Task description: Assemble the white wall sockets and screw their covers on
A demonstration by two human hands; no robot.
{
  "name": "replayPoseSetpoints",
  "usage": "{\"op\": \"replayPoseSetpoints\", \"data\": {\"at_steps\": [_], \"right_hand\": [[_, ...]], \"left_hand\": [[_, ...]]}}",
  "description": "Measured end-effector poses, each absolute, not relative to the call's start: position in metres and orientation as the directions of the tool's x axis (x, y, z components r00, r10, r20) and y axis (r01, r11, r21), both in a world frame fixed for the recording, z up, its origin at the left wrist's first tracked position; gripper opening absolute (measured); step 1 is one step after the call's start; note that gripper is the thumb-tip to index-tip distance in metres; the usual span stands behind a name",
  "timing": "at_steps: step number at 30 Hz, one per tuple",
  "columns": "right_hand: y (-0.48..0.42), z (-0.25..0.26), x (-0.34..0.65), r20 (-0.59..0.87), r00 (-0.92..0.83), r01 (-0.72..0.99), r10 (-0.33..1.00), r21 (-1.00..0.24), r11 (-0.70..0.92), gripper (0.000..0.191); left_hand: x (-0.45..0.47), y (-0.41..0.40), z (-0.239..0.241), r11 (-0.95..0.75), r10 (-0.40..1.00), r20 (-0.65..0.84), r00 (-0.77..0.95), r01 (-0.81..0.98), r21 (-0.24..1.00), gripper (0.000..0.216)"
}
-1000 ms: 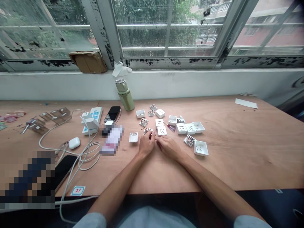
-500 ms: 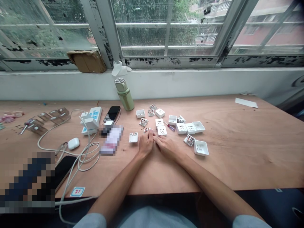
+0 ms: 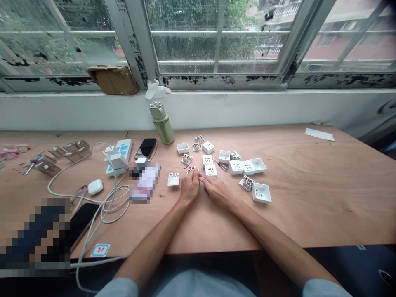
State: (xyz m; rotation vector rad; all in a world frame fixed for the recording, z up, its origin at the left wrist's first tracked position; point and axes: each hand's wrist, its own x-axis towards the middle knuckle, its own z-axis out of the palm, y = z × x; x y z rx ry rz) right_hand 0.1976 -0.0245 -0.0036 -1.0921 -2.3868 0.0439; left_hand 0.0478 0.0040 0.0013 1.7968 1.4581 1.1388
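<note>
My left hand is closed round a white socket insert with metal contacts, whose far edge shows past my fingers. My right hand meets it from the right, its fingertips pressed together at the left thumb. What those fingertips pinch is hidden. Left of my hands lies a white socket cover. Two assembled white sockets sit just beyond my right hand, and a screwdriver lies beside them. Another socket insert rests farther back.
At the right stand more sockets, an open white box and a loose insert. A green flask stands at the back. Cables, a power strip, phones and an earphone case lie at the left.
Both hands stay almost in place, fingers still together at the socket insert. The whole view has shifted very slightly; the things on the table lie as before.
</note>
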Motion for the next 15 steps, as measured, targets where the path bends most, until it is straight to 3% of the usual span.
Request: {"op": "replayPoseSetpoints", "data": {"at_steps": [8,15], "right_hand": [[-0.016,0.009,0.208,0.602,-0.276,0.693,0.749,-0.416,0.589,0.041],[0.001,0.006,0.212,0.653,-0.157,0.725,0.741,-0.433,0.535,0.037]], "left_hand": [[0.049,0.002,0.003,-0.228,0.971,0.236,0.047,0.493,0.84,0.048],[0.048,0.002,0.006,-0.219,0.974,0.213,0.07,0.508,0.833,0.046]]}}
